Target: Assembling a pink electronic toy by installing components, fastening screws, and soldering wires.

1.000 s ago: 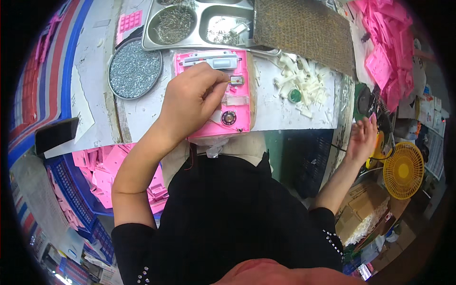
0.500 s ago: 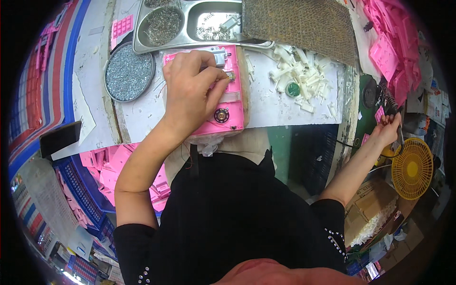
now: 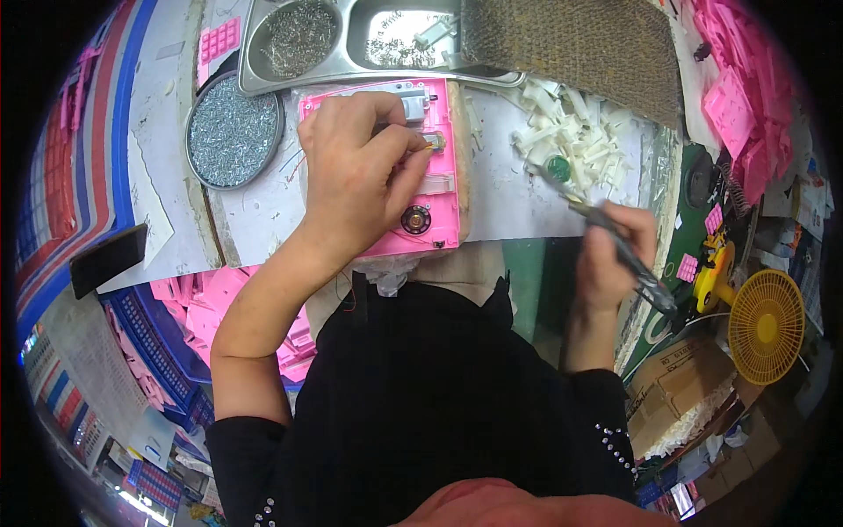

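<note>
A pink plastic housing lies on a padded block at the table's near edge. It holds a round black speaker, a clear strip and small metal parts. My left hand rests over the housing, thumb and forefinger pinched by a small metal part. A thin yellowish wire end shows at those fingertips; the rest is hidden by the hand. My right hand, slightly blurred, grips the dark handle of a soldering iron. Its metal tip points up and left, apart from the housing.
A round dish of small screws sits left of the housing. Behind is a steel compartment tray with springs, partly covered by a brown textured board. White plastic parts lie to the right. A yellow fan stands far right.
My right hand has come in from the coiled holder at the far right, now carrying the soldering iron near the table edge. My left hand keeps its pinch at the housing.
</note>
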### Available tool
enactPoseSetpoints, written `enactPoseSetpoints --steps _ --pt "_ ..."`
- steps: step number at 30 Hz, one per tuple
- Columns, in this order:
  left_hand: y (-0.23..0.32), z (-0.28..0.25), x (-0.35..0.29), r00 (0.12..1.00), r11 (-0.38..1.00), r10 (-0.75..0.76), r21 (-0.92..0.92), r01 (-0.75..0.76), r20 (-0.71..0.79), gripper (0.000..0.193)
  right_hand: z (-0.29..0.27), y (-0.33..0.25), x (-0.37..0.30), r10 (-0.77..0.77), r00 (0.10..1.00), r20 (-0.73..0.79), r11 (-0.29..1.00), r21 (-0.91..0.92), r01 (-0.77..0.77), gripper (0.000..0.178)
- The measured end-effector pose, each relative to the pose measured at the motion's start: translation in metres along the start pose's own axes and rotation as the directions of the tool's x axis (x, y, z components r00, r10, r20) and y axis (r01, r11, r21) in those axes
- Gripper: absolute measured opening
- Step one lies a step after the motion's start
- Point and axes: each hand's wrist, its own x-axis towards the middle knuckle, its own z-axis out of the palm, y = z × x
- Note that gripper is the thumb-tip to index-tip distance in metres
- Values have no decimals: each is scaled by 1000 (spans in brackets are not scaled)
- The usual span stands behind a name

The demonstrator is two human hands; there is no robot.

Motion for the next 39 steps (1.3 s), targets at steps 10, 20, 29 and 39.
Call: enactPoseSetpoints --steps 10,20,29,39 --pt "-3 2 -3 1000 999 -31 -13 30 -7 13 50 4 14 -87 946 311 994 -41 105 38" --pt "-2 1 -1 1000 1000 -27 -8 27 -15 13 53 8 15 -105 935 338 991 -42 126 35" --pt "-1 0 0 1000 1000 0 7 0 -20 15 52 -1 23 -188 890 415 952 -146 269 36" --pt "2 -3 1 1000 999 5 38 -5 -12 15 47 -3 25 -175 919 354 969 -102 224 38"
